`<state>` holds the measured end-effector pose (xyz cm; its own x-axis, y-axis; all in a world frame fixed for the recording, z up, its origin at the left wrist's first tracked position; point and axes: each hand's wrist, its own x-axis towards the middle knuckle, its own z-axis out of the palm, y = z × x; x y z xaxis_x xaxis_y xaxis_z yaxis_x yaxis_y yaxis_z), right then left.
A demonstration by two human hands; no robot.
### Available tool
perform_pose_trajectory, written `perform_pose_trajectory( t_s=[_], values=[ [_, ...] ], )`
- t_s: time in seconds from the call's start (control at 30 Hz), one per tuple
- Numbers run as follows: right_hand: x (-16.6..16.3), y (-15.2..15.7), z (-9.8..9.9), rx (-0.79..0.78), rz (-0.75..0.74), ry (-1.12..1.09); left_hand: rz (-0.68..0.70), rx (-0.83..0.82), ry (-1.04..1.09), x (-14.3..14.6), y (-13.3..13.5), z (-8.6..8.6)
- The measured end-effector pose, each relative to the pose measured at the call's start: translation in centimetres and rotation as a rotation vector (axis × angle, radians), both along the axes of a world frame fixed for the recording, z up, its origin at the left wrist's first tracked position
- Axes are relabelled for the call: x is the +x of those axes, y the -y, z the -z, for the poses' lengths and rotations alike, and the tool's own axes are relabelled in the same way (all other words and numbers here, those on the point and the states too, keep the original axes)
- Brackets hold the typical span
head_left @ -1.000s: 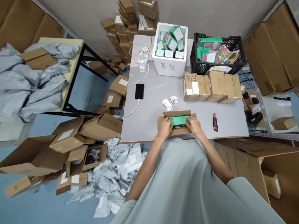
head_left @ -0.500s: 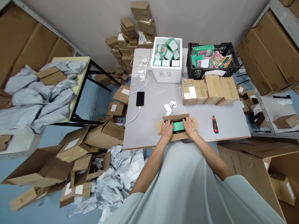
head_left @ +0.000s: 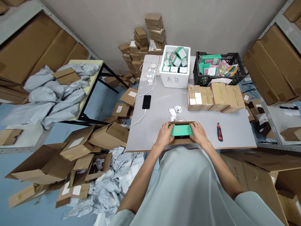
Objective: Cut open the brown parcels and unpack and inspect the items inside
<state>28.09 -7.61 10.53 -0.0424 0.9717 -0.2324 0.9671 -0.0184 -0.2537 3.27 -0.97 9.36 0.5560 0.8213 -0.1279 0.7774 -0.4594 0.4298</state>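
Note:
A green box [head_left: 181, 130] sits at the mouth of an open cardboard box [head_left: 182, 142] by the table's front edge. My left hand [head_left: 165, 134] grips the green box's left end, fingers bent over it. At the opposite end, my right hand [head_left: 198, 133] holds it the same way. The cardboard box's inside is mostly dark and partly covered by the green box. Just beyond it lie crumpled white scraps [head_left: 173, 115]. A red and black utility knife [head_left: 219, 131] rests to the right of my right hand.
A white foam bin [head_left: 175, 81] and black crate [head_left: 196, 71] hold green boxes at the back. Taped cardboard boxes [head_left: 219, 95] stand before the crate. A phone [head_left: 146, 102] on a white cable lies left. Opened cartons [head_left: 37, 163] and grey plastic bags [head_left: 108, 191] cover the floor.
The green box now sits higher and shows more of its face, gripped at both ends. Both hands have moved from the cardboard box's opening onto its ends. The camera view has shifted.

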Motion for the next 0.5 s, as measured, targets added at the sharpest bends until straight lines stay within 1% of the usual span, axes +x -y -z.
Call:
perform_pose_trajectory(
  t_s=[0.07,0.13,0.2,0.27,0.33,0.37,0.43,0.5],
  values=[
    [-0.4,0.0,-2.0,0.041,-0.023,-0.039,-0.025,-0.006,0.074,-1.6,0.4,-2.0],
    [-1.2,-0.7,-4.0,0.07,-0.057,-0.075,-0.07,0.011,0.123,-3.2,0.6,-3.7],
    [-2.5,-2.2,-5.9,0.089,-0.101,-0.103,-0.143,0.055,0.148,-4.8,0.8,-5.1],
    [-4.3,-4.5,-7.4,0.102,-0.17,-0.11,-0.239,0.11,0.147,-6.5,0.9,-5.8],
    [-6.6,-7.5,-8.2,0.096,-0.261,-0.083,-0.346,0.156,0.129,-8.2,1.1,-5.7],
    [-8.0,-9.2,-8.3,0.083,-0.311,-0.06,-0.403,0.172,0.118,-9.0,1.2,-5.3],
    [-11.0,-12.4,-7.7,0.035,-0.413,-0.008,-0.518,0.185,0.098,-10.4,1.7,-3.8],
    [-14.2,-15.1,-6.2,-0.03,-0.513,0.036,-0.627,0.176,0.084,-11.4,2.4,-1.6]
  ],
)
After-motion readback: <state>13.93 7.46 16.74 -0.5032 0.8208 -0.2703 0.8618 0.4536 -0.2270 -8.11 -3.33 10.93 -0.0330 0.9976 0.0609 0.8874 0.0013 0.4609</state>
